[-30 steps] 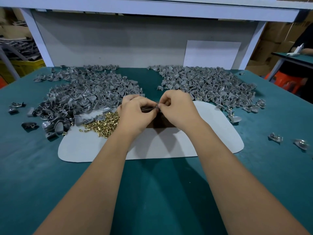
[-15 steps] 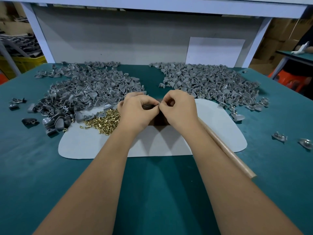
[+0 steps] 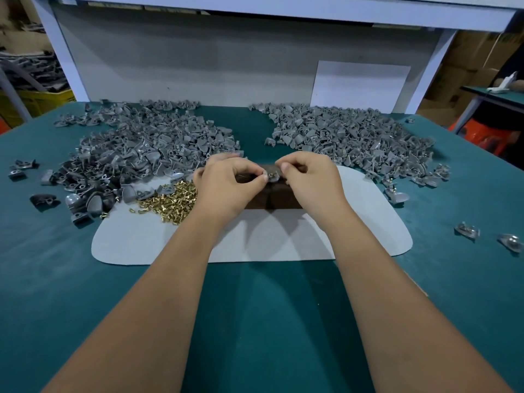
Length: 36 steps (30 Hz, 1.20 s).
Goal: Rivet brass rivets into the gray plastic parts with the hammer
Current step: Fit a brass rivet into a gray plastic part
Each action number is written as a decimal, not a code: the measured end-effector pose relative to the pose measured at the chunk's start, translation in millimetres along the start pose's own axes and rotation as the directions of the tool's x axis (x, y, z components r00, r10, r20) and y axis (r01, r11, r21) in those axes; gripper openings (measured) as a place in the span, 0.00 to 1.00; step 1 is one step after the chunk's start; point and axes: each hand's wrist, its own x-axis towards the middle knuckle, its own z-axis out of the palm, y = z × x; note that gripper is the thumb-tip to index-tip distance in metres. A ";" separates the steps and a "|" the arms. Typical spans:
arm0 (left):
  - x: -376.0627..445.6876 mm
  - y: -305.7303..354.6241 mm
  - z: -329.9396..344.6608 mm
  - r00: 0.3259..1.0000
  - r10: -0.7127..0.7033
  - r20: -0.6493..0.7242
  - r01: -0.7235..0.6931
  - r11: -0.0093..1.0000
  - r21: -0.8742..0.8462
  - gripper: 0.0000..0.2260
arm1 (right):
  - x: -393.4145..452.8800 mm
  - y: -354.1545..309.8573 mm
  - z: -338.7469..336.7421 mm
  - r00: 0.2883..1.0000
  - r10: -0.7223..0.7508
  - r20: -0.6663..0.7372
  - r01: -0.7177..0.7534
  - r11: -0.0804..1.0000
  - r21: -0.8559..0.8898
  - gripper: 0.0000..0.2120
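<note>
My left hand (image 3: 226, 188) and my right hand (image 3: 312, 180) meet over a dark brown block (image 3: 280, 197) on the grey mat (image 3: 283, 245). Between their fingertips they pinch one small gray plastic part (image 3: 273, 176), and a brass rivet shows in its hole. A heap of loose brass rivets (image 3: 170, 201) lies on the mat just left of my left hand. One big pile of gray plastic parts (image 3: 141, 148) spreads at the back left, another (image 3: 354, 137) at the back right. No hammer shows in this frame.
The teal table (image 3: 269, 321) carries stray gray parts at its left edge (image 3: 22, 168) and right edge (image 3: 467, 231). A white bench frame and grey back panel (image 3: 198, 66) close the far side. A yellow crate (image 3: 42, 100) stands beyond the left edge.
My fingertips have drawn slightly apart, so the gray part with its rivet now shows between them. The wooden handle seen beside my right forearm half a second ago is out of sight.
</note>
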 end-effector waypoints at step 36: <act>-2.8 5.9 1.4 1.000 0.022 -0.011 -0.025 0.941 -0.338 0.09 | -8.6 -7.1 5.3 0.973 -0.231 0.006 0.224 0.941 -0.255 0.03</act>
